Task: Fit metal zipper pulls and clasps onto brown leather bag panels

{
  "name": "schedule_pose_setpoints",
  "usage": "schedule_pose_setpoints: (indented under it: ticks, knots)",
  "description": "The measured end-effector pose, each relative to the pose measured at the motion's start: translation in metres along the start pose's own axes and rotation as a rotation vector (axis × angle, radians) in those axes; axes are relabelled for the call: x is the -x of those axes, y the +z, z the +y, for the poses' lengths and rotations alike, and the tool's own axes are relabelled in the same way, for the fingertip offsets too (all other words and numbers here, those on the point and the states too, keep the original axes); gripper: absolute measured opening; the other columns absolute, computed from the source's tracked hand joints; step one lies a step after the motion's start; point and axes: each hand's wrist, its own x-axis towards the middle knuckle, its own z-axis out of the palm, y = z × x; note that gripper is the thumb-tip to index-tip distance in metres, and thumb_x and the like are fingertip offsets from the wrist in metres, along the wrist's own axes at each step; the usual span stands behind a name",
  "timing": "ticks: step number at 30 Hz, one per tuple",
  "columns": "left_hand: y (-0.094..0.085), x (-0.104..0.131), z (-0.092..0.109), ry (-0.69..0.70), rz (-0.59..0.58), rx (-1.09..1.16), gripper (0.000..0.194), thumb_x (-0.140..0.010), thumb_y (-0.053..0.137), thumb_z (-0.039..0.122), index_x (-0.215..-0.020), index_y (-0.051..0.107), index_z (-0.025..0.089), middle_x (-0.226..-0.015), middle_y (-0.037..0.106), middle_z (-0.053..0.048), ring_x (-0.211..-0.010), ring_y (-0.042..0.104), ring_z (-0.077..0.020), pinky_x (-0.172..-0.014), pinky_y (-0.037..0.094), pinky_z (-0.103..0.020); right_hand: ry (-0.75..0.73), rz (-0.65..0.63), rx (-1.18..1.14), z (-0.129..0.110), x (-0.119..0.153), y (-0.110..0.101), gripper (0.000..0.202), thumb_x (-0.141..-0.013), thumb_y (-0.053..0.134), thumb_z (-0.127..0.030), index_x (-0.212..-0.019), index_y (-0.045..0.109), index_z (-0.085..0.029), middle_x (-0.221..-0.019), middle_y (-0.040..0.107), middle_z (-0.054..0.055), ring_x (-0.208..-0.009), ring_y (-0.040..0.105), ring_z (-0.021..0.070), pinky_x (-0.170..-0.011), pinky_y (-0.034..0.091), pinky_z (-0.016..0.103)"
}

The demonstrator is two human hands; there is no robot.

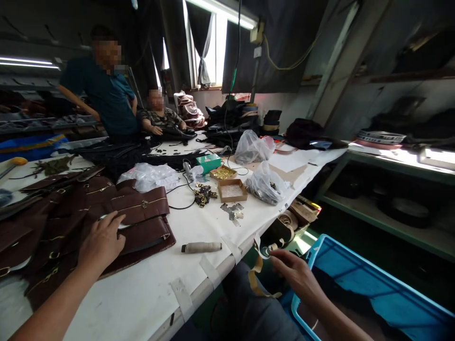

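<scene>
My left hand lies palm down on a dark brown leather bag piece with brass zippers, its fingers stretched out. A small pale, shiny shape shows beside the fingertips; I cannot make out what it is. More brown leather pieces are spread to the left. Past the table's front edge, my right hand pinches a curled whitish strip between thumb and fingers. A tan strip dangles below it. A taped, grey-beige handled tool lies on the table between the hands.
On the white table are an open carton box, a tray of gold-coloured fittings, metal plates, plastic bags and a green box. A blue crate stands right. Two people are across the table.
</scene>
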Motion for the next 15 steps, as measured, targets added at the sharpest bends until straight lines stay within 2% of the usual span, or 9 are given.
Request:
schedule_pose_setpoints:
  ticks: [2,4,6,8,11,13,15]
  knots:
    - [0.011,-0.009,-0.016,0.13,-0.042,-0.077,0.057,-0.082,0.047,0.024,-0.134,0.069,0.013,-0.155,0.059,-0.018,-0.139,0.054,-0.0409,-0.117,0.047,-0.057,-0.198,-0.128,0.094,-0.036,-0.03,0.039,0.038,-0.087,0.069,-0.053,-0.102,0.08,-0.019,-0.092,0.079,0.008,-0.085,0.072,0.0241,-0.079,0.058,0.034]
    - [0.019,-0.017,-0.029,0.191,-0.065,-0.073,0.051,-0.085,0.044,0.023,-0.127,0.072,0.017,-0.147,0.067,-0.014,-0.136,0.058,-0.0362,-0.114,0.05,-0.054,-0.354,-0.175,0.236,-0.069,-0.068,0.079,0.033,-0.091,0.068,-0.044,-0.108,0.081,-0.019,-0.095,0.079,0.008,-0.083,0.071,0.0224,-0.079,0.057,0.034]
    - [0.023,-0.024,-0.039,0.255,-0.063,-0.056,0.045,-0.091,0.04,0.026,-0.121,0.074,0.02,-0.139,0.073,-0.011,-0.131,0.063,-0.0328,-0.11,0.053,-0.051,-0.459,-0.193,0.401,-0.095,-0.112,0.12,0.033,-0.093,0.069,-0.038,-0.119,0.079,-0.02,-0.113,0.079,0.009,-0.087,0.072,0.0218,-0.083,0.057,0.034]
    - [0.024,-0.029,-0.044,0.317,-0.049,-0.052,0.043,-0.097,0.039,0.029,-0.12,0.074,0.021,-0.133,0.076,-0.011,-0.125,0.067,-0.0328,-0.106,0.055,-0.052,-0.481,-0.191,0.464,-0.113,-0.155,0.16,0.043,-0.092,0.073,-0.037,-0.133,0.074,-0.023,-0.132,0.074,0.011,-0.088,0.073,0.0221,-0.087,0.056,0.036]
    - [0.013,-0.035,-0.039,0.325,-0.001,-0.044,0.041,-0.1,0.041,0.027,-0.12,0.075,0.022,-0.131,0.078,-0.011,-0.123,0.068,-0.0349,-0.106,0.054,-0.056,-0.471,-0.174,0.53,-0.122,-0.204,0.205,0.058,-0.089,0.078,-0.034,-0.145,0.066,-0.024,-0.149,0.063,0.015,-0.104,0.072,0.029,-0.093,0.055,0.041]
    - [-0.005,-0.037,-0.027,0.326,0.066,-0.022,0.039,-0.101,0.042,0.024,-0.12,0.076,0.023,-0.128,0.079,-0.01,-0.125,0.067,-0.0352,-0.111,0.051,-0.057,-0.454,-0.159,0.553,-0.118,-0.223,0.222,0.059,-0.087,0.079,-0.029,-0.144,0.067,-0.024,-0.148,0.062,0.017,-0.111,0.07,0.033,-0.096,0.054,0.044]
    - [-0.03,-0.038,-0.013,0.349,0.137,-0.004,0.036,-0.103,0.043,0.026,-0.12,0.076,0.023,-0.126,0.079,-0.009,-0.127,0.066,-0.034,-0.115,0.049,-0.057,-0.446,-0.143,0.545,-0.11,-0.232,0.228,0.055,-0.087,0.079,-0.029,-0.141,0.069,-0.024,-0.144,0.065,0.016,-0.115,0.068,0.0336,-0.1,0.053,0.044]
